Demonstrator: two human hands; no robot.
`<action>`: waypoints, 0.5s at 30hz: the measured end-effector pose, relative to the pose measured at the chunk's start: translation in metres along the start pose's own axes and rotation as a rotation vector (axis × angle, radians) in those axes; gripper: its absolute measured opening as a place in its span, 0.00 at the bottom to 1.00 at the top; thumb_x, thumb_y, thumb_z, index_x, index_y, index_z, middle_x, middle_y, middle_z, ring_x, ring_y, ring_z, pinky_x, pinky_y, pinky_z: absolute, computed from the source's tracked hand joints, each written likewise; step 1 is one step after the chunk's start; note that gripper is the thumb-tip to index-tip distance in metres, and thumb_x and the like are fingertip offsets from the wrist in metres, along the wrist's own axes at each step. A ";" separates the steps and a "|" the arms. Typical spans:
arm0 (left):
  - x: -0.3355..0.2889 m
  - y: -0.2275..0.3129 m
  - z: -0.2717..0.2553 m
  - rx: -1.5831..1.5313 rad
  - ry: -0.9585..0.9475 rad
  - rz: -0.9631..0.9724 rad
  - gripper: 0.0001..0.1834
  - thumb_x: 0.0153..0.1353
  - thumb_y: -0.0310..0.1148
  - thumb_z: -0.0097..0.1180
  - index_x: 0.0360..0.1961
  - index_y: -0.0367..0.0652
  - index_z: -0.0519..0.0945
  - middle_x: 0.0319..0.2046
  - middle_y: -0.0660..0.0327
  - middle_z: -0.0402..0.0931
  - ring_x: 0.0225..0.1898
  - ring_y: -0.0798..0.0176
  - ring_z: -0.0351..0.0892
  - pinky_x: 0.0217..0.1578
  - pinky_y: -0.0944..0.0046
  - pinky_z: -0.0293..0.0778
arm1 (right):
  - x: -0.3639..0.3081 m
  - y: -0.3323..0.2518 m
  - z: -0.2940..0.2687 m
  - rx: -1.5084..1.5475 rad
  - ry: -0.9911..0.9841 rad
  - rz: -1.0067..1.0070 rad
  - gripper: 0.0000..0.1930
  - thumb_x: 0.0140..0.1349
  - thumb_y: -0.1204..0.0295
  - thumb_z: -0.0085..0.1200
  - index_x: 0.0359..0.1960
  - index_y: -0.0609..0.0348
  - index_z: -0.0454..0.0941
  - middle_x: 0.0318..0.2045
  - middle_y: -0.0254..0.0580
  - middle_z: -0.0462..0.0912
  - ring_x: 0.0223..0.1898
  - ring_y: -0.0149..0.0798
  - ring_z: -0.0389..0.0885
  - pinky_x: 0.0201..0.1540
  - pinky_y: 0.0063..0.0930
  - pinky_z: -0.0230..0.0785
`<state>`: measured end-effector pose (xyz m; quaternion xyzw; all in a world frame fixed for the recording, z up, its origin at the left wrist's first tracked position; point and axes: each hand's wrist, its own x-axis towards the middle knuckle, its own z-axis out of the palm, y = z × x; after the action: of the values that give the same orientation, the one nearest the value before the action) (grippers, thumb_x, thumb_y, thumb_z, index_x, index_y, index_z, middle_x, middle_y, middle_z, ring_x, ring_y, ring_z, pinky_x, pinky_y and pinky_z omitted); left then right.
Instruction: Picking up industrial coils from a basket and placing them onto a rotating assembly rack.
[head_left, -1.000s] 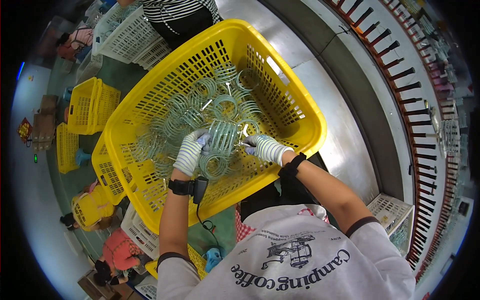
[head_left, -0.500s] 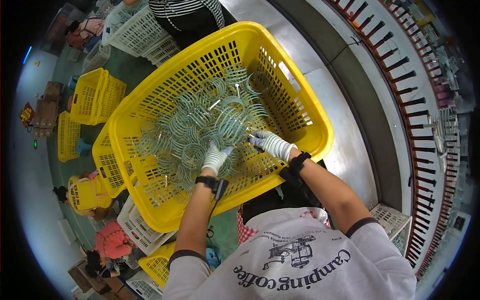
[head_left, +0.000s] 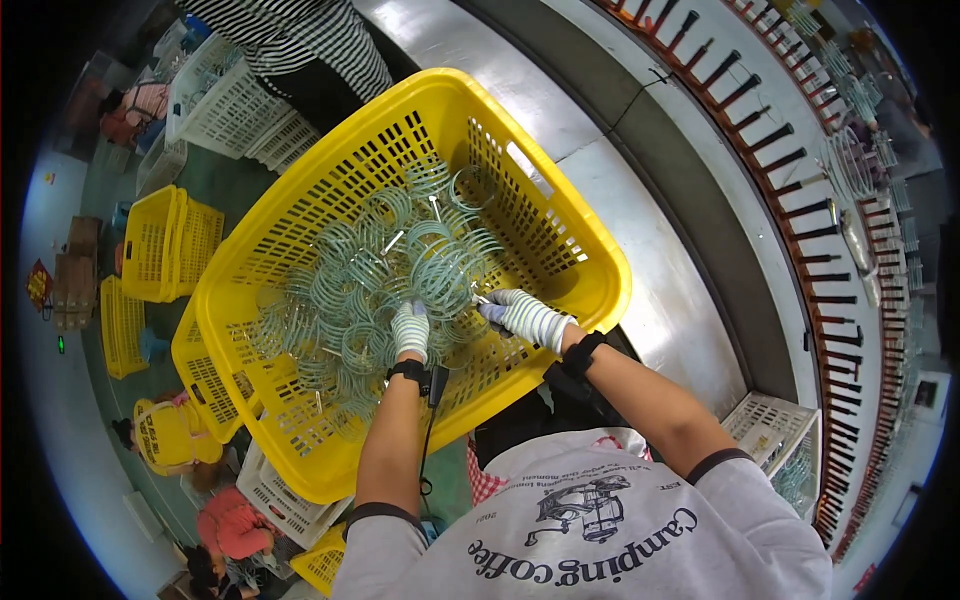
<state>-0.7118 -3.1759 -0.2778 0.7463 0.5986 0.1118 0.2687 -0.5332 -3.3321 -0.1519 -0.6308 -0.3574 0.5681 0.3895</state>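
Observation:
A big yellow plastic basket (head_left: 560, 225) holds a tangled heap of pale green, translucent coils (head_left: 350, 265), some with shiny metal ends. My left hand (head_left: 411, 330), in a striped glove, reaches into the near side of the heap with its fingers closed on a coil; the fingertips are partly hidden. To its right, my right hand (head_left: 530, 318), gloved alike, pinches the metal end of a coil (head_left: 440, 265) between thumb and fingers. Both hands are inside the basket, a short way apart.
A metal worktop (head_left: 640, 240) runs along the right, beside a rack with rows of dark pegs (head_left: 790, 160). Yellow baskets (head_left: 165, 240) and white crates (head_left: 235, 95) stand at the left. A person in stripes (head_left: 300, 50) is at the far side; others sit left.
The whole view has shifted, so the basket appears further left and lower. My left hand's fingers have drawn together among the coils. My right hand stays at the same coil's end.

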 end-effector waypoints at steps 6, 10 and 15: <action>-0.021 0.007 0.003 -0.458 -0.170 0.109 0.20 0.59 0.37 0.43 0.50 0.40 0.72 0.48 0.46 0.70 0.47 0.47 0.70 0.47 0.56 0.65 | -0.024 0.018 0.007 -0.246 0.029 -0.195 0.14 0.61 0.63 0.47 0.40 0.61 0.74 0.22 0.35 0.74 0.24 0.32 0.70 0.28 0.29 0.65; -0.014 -0.019 0.037 -0.819 -0.399 0.197 0.19 0.60 0.29 0.38 0.52 0.38 0.70 0.48 0.49 0.72 0.47 0.50 0.71 0.49 0.59 0.64 | -0.053 0.032 0.014 -0.360 0.216 -0.306 0.18 0.61 0.60 0.43 0.41 0.63 0.73 0.30 0.55 0.77 0.32 0.46 0.75 0.39 0.38 0.67; -0.018 -0.036 0.063 -0.358 -0.163 0.179 0.20 0.62 0.38 0.44 0.45 0.29 0.72 0.45 0.45 0.73 0.44 0.48 0.72 0.47 0.60 0.65 | -0.124 0.031 -0.025 0.382 0.104 -0.308 0.18 0.64 0.55 0.44 0.39 0.60 0.71 0.25 0.33 0.74 0.26 0.28 0.72 0.31 0.23 0.66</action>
<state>-0.7161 -3.2048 -0.3466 0.7432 0.4770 0.1791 0.4335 -0.5203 -3.4589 -0.1240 -0.5122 -0.3147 0.5260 0.6016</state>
